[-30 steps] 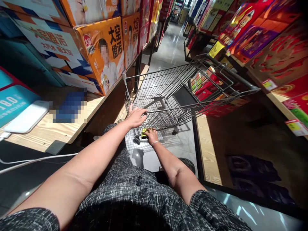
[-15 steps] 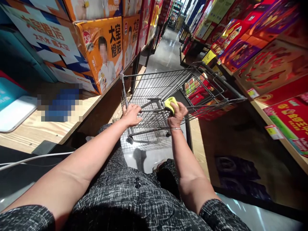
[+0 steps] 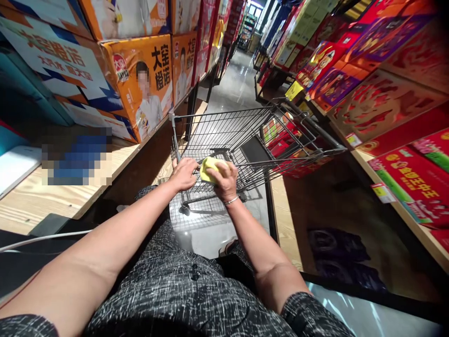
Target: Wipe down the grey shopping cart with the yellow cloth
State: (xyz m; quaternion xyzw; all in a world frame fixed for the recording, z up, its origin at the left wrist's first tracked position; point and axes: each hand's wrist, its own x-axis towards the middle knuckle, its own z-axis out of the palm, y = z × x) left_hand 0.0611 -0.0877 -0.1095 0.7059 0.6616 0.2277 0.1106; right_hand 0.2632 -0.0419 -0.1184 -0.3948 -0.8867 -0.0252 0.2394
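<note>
The left hand (image 3: 184, 174) is closing around the near rail of the cart (image 3: 224, 128), close to its left corner, fingers wrapping the bar. Just to its right, the yellow cloth (image 3: 207, 169) is lying folded over that same rail. The right hand (image 3: 224, 180) is curling down on the cloth and pressing it against the metal, so that only its left end is showing.

The cart is standing on wheels on a glossy floor (image 3: 238, 84), so hard pressure on the rail could be sending it rolling forward or swinging it sideways. The left-hand grip looks like the only thing steadying it. The right side of the basket is sitting close to the red boxes (image 3: 386, 103), and a swing could be knocking them or the price tag (image 3: 382, 193). The cloth is bunching under the palm, so it may be slipping off the thin bar and dropping through the mesh.

On the left, the orange cartons (image 3: 140, 84) are sitting sealed on the wooden shelf (image 3: 31, 201), so I cannot tell what they are holding. In the middle, the cart's basket is showing only its own wire, a dark panel and the floor shining through. On the right, the red boxes are standing closed, with more showing through the cart's right wall.
</note>
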